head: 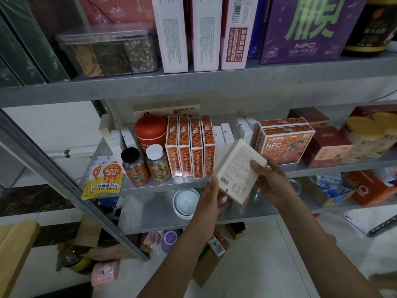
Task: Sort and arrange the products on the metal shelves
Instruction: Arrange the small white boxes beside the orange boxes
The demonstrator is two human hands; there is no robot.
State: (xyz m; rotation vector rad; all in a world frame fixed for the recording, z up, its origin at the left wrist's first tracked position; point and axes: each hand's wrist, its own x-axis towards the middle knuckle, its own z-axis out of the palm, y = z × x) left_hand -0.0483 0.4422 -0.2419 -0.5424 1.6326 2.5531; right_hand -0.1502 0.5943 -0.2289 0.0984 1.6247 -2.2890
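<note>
A cream-white product box [238, 168], printed with small text and a barcode, hangs tilted in front of the middle metal shelf [150, 186]. My left hand [211, 196] grips its lower left corner from below. My right hand [270, 177] holds its right edge, fingers curled over the face. Behind the box stand several tall orange berry-print boxes [190, 147], with slim white boxes [223, 136] to their right. Two wide orange NFC boxes [285, 143] sit stacked further right.
A red tin [150, 132], two pill bottles [146, 166] and yellow sachets [103, 179] fill the shelf's left part. Dark red boxes [326, 147] and yellow-lidded jars [365, 138] stand at the right. Large boxes line the top shelf [193, 82]; bowls [185, 203] sit on the shelf below.
</note>
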